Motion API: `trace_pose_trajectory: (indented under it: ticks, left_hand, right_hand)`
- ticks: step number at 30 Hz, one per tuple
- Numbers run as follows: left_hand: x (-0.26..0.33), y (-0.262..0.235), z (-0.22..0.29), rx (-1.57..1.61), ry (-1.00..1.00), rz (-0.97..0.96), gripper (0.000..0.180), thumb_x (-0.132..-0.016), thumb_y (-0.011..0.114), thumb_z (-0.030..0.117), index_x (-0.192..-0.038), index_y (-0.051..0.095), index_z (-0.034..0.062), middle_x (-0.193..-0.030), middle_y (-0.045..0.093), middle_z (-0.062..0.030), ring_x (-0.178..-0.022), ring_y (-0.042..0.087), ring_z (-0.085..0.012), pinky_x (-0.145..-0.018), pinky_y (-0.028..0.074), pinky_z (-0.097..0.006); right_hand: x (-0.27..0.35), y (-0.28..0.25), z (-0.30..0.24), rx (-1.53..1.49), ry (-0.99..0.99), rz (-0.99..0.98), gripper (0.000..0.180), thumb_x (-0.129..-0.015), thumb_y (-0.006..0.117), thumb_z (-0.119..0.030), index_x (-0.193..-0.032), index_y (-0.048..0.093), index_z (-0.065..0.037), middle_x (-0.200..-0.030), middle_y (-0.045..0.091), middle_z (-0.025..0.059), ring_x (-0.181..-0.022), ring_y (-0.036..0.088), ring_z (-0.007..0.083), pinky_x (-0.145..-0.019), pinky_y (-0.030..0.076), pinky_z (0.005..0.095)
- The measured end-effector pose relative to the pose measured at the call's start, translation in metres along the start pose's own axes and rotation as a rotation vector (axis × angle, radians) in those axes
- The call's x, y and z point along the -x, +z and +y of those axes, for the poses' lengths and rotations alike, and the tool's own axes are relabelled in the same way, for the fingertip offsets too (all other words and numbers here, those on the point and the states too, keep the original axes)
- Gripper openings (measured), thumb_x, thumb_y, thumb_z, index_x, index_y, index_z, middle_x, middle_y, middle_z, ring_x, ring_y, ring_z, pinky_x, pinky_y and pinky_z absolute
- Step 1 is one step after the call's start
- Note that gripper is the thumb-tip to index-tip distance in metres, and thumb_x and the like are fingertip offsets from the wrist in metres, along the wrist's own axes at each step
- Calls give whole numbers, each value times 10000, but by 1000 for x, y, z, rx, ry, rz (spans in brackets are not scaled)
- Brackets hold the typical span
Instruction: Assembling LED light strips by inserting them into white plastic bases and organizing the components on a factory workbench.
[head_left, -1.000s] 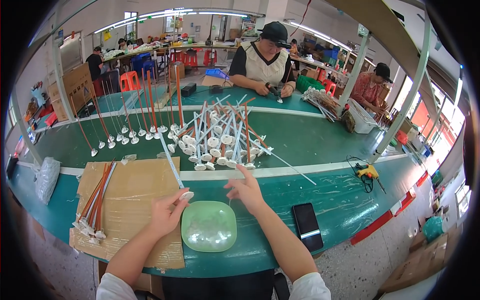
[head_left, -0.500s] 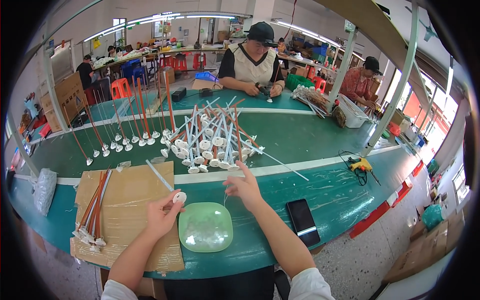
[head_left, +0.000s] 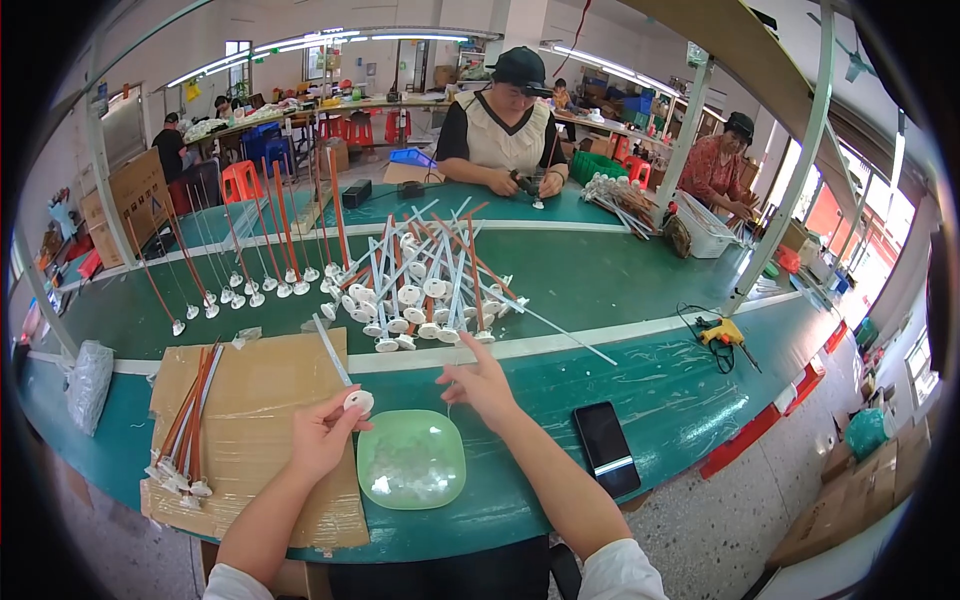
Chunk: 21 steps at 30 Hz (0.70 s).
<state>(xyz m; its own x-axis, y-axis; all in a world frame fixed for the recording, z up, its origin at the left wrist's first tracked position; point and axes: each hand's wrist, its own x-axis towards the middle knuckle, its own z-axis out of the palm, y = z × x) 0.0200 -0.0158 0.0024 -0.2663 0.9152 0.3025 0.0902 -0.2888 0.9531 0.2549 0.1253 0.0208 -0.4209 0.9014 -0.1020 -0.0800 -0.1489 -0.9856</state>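
Note:
My left hand (head_left: 322,440) is closed on a pale flat rod (head_left: 332,350) with a white round disc (head_left: 360,401) at its near end, pinched between thumb and fingers. Over the far right edge of a light green bowl (head_left: 412,490), my right hand (head_left: 480,385) has its index finger stretched out. Its thumb and other fingers come together on a thin clear strand, barely visible. Small translucent pieces lie in the bowl. Beyond my hands stands a dense cluster of pale and brown rods with white discs (head_left: 430,330) at the bottom.
Brown cardboard (head_left: 270,440) under my left arm bears a bundle of rods (head_left: 190,420). A black phone (head_left: 605,450) lies right of the bowl, a yellow power tool (head_left: 722,332) farther right. More rods stand at left (head_left: 285,220). Across the table a co-worker (head_left: 510,130) handles a tool.
My right hand has moved slightly left and down, nearer the bowl. My left hand still holds the rod by its disc, the rod now tilted a little more upright.

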Motion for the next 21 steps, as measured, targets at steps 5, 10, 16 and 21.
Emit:
trace_pose_trajectory:
  ticks: [5,10,16,21]
  left_hand:
    - [1,1,2,11,30,-57,332,-934,610,-42,-1265,635,-26,-1048,715,-145,-865,712,-180,-763,621,-325]
    - [2,0,3,4,46,-52,325,-927,628,-28,-1251,647,-23,-1035,720,-139,-853,710,-171,-753,617,-310]
    - [-2,-6,4,-87,60,-68,322,-923,650,-3,-1245,655,-18,-1007,726,-120,-802,709,-157,-724,593,-280]
    - [-6,-8,2,-208,0,15,311,-934,646,23,-1241,656,-23,-996,729,-113,-770,706,-153,-712,572,-259]
  right_hand:
    - [0,1,1,-50,35,-85,754,-953,636,-102,-1571,205,-140,-964,703,158,-700,676,201,-631,555,311]
    - [0,-6,-8,-50,-49,22,800,-912,652,-77,-1571,203,-143,-950,705,145,-695,674,190,-633,554,311]
    - [-19,-121,-88,-465,-476,359,906,-876,621,7,-1585,87,-174,-896,650,120,-699,601,161,-601,501,316]
    - [-8,-259,-140,-386,-478,753,951,-857,606,-5,-1584,17,-176,-903,617,159,-695,607,222,-619,508,330]
